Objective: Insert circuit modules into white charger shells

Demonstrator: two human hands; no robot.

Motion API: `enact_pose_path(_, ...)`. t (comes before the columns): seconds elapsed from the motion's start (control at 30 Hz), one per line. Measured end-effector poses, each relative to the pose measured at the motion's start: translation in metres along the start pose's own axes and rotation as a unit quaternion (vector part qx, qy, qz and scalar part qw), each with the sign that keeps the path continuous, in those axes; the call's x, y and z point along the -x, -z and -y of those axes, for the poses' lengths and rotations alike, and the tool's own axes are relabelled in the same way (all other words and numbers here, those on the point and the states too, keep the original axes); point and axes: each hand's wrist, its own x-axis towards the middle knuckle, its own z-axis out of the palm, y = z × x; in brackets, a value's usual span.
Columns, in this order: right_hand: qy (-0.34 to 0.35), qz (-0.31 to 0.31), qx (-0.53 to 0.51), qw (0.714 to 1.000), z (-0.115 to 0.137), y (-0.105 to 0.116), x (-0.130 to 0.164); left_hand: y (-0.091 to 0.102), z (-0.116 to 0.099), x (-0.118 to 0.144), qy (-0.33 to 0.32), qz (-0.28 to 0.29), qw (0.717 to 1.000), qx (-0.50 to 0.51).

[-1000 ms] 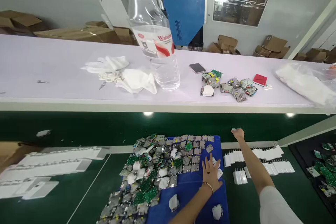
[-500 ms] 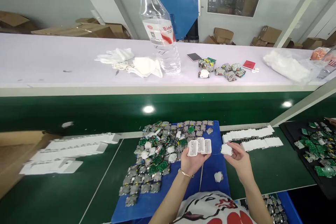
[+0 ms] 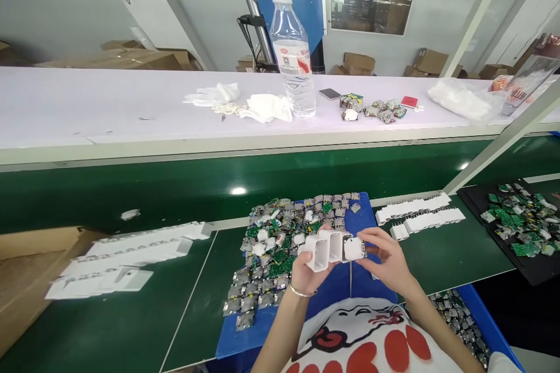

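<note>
My left hand [image 3: 304, 277] is wrapped round three open white plastic housings [image 3: 321, 252] set side by side, their hollow ends facing me. A small circuit module with a white face [image 3: 353, 249] is pinched between the fingertips of my right hand [image 3: 389, 259]. The module sits at the mouth of the rightmost housing; how far inside it reaches, I cannot tell. Under both hands lies a blue mat [image 3: 245, 341], its left and far parts covered by several grey and green circuit modules [image 3: 280, 239].
Rows of white housings lie to the left [image 3: 126, 256] and right [image 3: 422, 213]. A black tray [image 3: 494, 245] of green boards stands far right, a blue bin [image 3: 485, 315] below it. On the shelf stand a water bottle [image 3: 300, 90] and white gloves [image 3: 266, 108]. A cardboard box [image 3: 39, 256] is left.
My right hand has moved left and brought the module against the rightmost housing. My left hand has tilted the housings, and the head view has shifted.
</note>
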Motion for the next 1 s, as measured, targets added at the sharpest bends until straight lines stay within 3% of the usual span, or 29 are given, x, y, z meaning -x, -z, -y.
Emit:
enact_pose_path(0.17, 0.099, -0.027, 0.116, 0.988, 0.010, -0.014, 0.006, -0.006, -0.009, 0.007, 0.014, 0.009, 1.000, -0.002)
enact_pose_path(0.3, 0.138, -0.032, 0.197, 0.970, 0.017, -0.018, 0.011, -0.008, -0.013, 0.008, 0.008, 0.008, 1.000, -0.023)
enact_pose_path(0.57, 0.106, -0.059, 0.233, 0.965, 0.024, -0.025, 0.024, -0.006, -0.014, 0.007, 0.028, 0.013, 0.998, -0.048)
enact_pose_path(0.8, 0.078, -0.084, 0.173, 0.978, 0.036, -0.034, 0.028, -0.005, -0.020, 0.012, 0.051, 0.018, 0.997, -0.050)
enact_pose_path(1.0, 0.064, -0.082, 0.198, 0.975, 0.036, -0.049, 0.028, 0.004, -0.028, 0.020, 0.078, 0.016, 0.996, -0.050)
